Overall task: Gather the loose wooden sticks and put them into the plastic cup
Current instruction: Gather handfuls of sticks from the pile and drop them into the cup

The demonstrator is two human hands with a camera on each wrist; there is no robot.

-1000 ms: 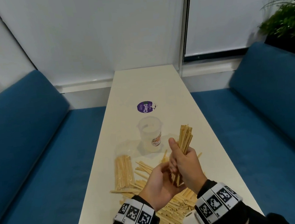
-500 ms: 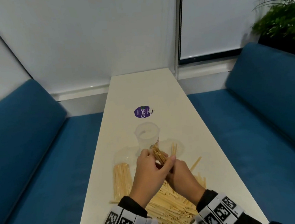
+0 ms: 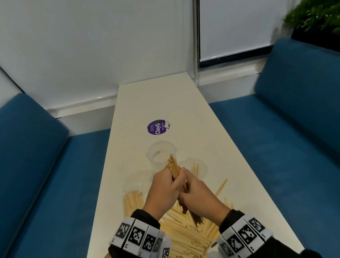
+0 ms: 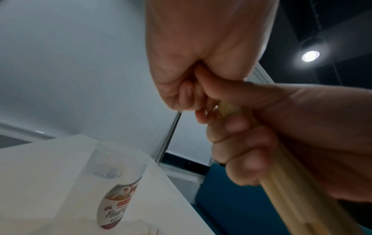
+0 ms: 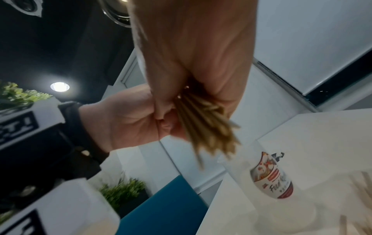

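A bundle of wooden sticks [image 3: 173,167] is gripped by both hands, just this side of the clear plastic cup [image 3: 162,154]. My left hand [image 3: 164,188] curls round the bundle from the left. From the right my right hand [image 3: 199,196] grips it lower down. The bundle's upper tips lean toward the cup's near rim. In the left wrist view the bundle [image 4: 281,182] runs through the right hand [image 4: 251,143], beside the cup [image 4: 116,167]. The right wrist view shows stick ends [image 5: 207,130] fanning out of my fist above the cup [image 5: 271,176]. A loose pile of sticks [image 3: 187,238] lies under my wrists.
A narrow white table [image 3: 162,100] runs between two blue benches [image 3: 30,182]. A neat row of sticks [image 3: 132,202] lies left of the pile, a few strays [image 3: 221,186] to the right. A purple sticker [image 3: 156,127] sits beyond the cup. A plant [image 3: 319,8] stands far right.
The right hand lowered the upright bundle toward the table. The left hand came over and closed round it, and the bundle now leans toward the cup.
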